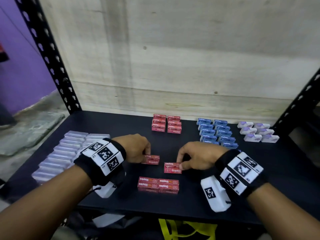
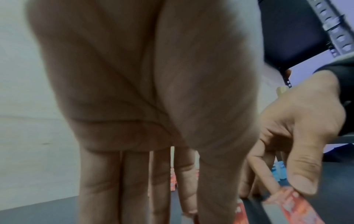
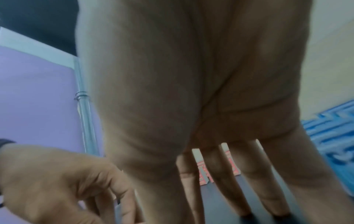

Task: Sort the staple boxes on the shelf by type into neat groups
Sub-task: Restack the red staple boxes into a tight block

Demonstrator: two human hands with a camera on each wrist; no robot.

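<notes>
Both hands work at the middle of the black shelf [image 1: 121, 129]. My left hand [image 1: 146, 155] pinches the end of a red staple box [image 1: 153, 160]. My right hand [image 1: 179, 164] pinches the right end of a second red staple box [image 1: 171, 168], thumb on its near side; the left wrist view shows this right hand [image 2: 298, 136] and its box [image 2: 293, 204]. A flat group of red boxes [image 1: 158, 185] lies in front of the hands. More red boxes [image 1: 166, 125] stand stacked at the back. In the right wrist view the palm hides the held box.
Blue boxes [image 1: 217, 133] form two columns at the right, and white-and-purple boxes [image 1: 258, 132] sit beyond them. Clear plastic cases [image 1: 67, 153] fill the left side. Black slotted uprights [image 1: 46, 54] frame the shelf, with a pale board wall behind. The shelf's front edge is close below the wrists.
</notes>
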